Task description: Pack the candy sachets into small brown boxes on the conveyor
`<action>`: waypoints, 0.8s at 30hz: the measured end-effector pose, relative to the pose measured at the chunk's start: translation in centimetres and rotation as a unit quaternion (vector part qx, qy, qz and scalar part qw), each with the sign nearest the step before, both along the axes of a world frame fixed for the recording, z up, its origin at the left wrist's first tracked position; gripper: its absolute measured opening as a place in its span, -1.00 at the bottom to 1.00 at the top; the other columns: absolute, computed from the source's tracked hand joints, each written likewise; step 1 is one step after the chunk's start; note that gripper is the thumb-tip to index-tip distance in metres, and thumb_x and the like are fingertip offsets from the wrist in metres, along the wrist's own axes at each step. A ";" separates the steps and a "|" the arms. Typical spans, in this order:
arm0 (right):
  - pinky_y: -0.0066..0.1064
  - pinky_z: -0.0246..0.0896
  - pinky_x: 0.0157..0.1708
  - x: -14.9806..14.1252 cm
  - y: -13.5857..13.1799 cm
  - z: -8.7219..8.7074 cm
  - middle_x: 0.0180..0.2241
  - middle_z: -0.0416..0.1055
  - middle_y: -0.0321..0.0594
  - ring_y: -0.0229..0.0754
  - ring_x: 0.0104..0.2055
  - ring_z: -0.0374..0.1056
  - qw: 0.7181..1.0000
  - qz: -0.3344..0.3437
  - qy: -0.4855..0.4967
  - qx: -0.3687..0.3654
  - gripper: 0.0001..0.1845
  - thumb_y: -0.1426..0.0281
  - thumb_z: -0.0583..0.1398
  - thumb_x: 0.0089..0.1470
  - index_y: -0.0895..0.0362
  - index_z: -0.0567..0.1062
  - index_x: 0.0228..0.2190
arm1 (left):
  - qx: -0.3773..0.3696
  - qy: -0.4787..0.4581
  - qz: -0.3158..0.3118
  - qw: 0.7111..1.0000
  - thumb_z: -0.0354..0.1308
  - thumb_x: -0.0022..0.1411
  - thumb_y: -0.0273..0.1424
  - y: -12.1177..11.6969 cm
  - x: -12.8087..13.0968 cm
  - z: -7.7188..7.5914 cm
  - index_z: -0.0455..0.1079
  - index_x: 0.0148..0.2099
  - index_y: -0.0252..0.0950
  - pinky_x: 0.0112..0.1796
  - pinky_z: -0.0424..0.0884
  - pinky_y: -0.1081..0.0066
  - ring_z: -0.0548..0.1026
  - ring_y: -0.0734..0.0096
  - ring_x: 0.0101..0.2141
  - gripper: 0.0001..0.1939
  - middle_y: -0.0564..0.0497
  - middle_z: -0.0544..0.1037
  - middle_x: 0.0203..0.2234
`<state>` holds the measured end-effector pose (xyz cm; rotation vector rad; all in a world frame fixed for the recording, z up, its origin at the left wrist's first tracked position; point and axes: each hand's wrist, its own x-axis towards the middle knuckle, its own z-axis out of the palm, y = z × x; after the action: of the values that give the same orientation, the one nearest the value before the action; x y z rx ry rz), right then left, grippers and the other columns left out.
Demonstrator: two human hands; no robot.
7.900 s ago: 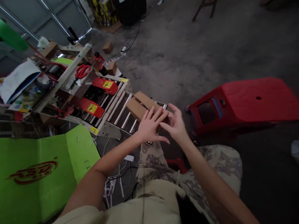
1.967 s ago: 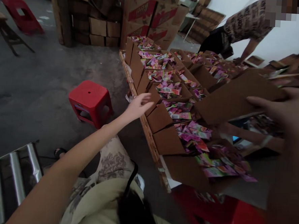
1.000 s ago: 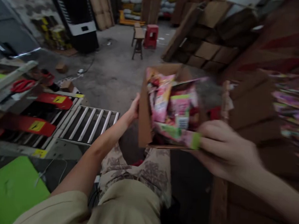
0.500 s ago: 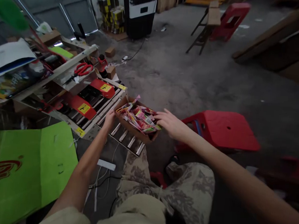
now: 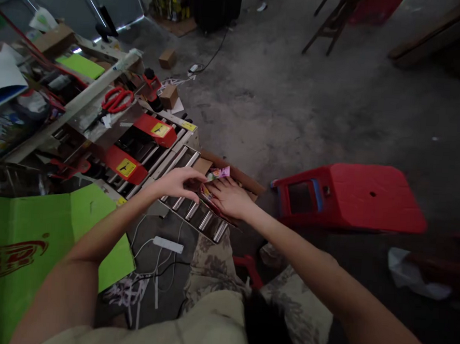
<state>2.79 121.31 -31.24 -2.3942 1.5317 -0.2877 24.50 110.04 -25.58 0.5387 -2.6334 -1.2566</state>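
Observation:
A cardboard box stands on the end rollers of a conveyor, its flaps spread outward. Small colourful packets fill it, mostly covered by my hands. My right hand lies flat on the packets with fingers stretched out. At the box's left side, my left hand is curved, thumb and fingers apart. Its fingertips come near a pink packet end that sticks up; whether they touch it I cannot tell.
Left of the rollers is a taping machine with red guides and red-handled scissors on top. A green carton stands at lower left. To the right is a red stool. A power strip and cables lie on the floor.
My right hand has moved from the box's right edge onto the packets. My left hand has come off the left side and opened. The flaps now show spread out; the view has tipped down.

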 end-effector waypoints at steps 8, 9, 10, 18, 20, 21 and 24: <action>-0.13 0.17 0.29 -3.6 0.9 2.0 0.23 0.32 -0.13 -0.10 0.29 0.23 0.943 0.015 -0.333 0.014 -0.53 0.38 -0.05 0.32 0.11 0.47 0.12 | -0.155 -0.037 0.165 0.973 0.37 0.12 -0.15 0.0 -3.2 -2.4 0.47 -0.03 -0.30 -0.11 0.43 0.26 0.51 0.16 -0.09 -0.55 -0.15 0.54 -0.09; -0.13 0.17 0.30 -3.9 1.4 2.6 0.21 0.35 -0.15 -0.11 0.29 0.23 0.944 0.010 -0.329 -0.023 -0.56 0.39 -0.04 0.31 0.09 0.51 0.07 | -0.211 -0.038 0.174 0.961 0.34 0.15 -0.19 0.5 -3.3 -2.7 0.44 0.07 -0.28 0.01 0.38 0.16 0.45 0.08 0.04 -0.52 -0.21 0.48 0.04; -0.13 0.16 0.30 -4.1 1.8 3.3 0.18 0.37 -0.15 -0.12 0.28 0.24 0.947 -0.001 -0.314 -0.066 -0.58 0.40 -0.02 0.31 0.07 0.53 0.04 | -0.260 -0.042 0.166 0.950 0.28 0.22 -0.23 1.0 -3.4 -3.0 0.39 0.16 -0.23 0.12 0.28 0.08 0.36 0.04 0.16 -0.51 -0.23 0.42 0.14; 0.05 0.24 0.16 -3.5 4.5 3.7 0.18 0.32 0.18 0.18 0.18 0.30 0.954 -0.215 -0.170 -0.116 -0.12 0.03 0.22 0.14 0.28 0.18 0.31 | -0.286 -0.109 -0.045 0.951 -0.11 0.38 -0.38 1.6 -4.7 -3.4 0.35 0.23 -0.19 0.25 0.03 0.02 0.36 0.21 0.19 -0.56 -0.06 0.48 0.15; 0.09 0.17 0.20 -2.3 5.6 2.5 0.19 0.32 0.12 0.15 0.19 0.29 0.964 -0.201 -0.149 -0.090 -0.16 0.03 0.23 0.13 0.21 0.22 0.29 | -0.281 -0.117 -0.026 0.952 -0.14 0.40 -0.31 1.0 -4.5 -3.6 0.45 0.11 -0.24 0.23 0.08 0.01 0.42 0.17 0.11 -0.58 -0.11 0.56 0.03; 0.16 0.07 0.24 -1.6 6.2 1.9 0.23 0.27 0.09 0.16 0.24 0.24 0.968 -0.196 -0.133 -0.088 -0.22 0.05 0.23 0.14 0.16 0.25 0.27 | -0.277 -0.111 -0.011 0.954 -0.16 0.41 -0.29 1.1 -4.3 -3.8 0.49 0.03 -0.26 0.21 0.13 0.02 0.46 0.16 0.06 -0.58 -0.14 0.59 -0.04; 0.34 -0.18 0.27 0.1 7.6 0.3 0.33 0.12 -0.03 0.16 0.36 0.04 0.971 -0.198 -0.106 -0.078 -0.40 0.12 0.15 0.23 0.06 0.30 0.24 | -0.282 -0.029 0.128 0.950 -0.17 0.42 -0.24 3.6 -3.6 -4.5 0.50 -0.11 -0.27 0.21 0.14 -0.02 0.48 0.12 -0.01 -0.59 -0.21 0.59 -0.15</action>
<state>2.92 128.91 -30.91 -2.0607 1.9309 -0.7481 20.86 113.67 -30.08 0.7778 -2.6797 -0.3848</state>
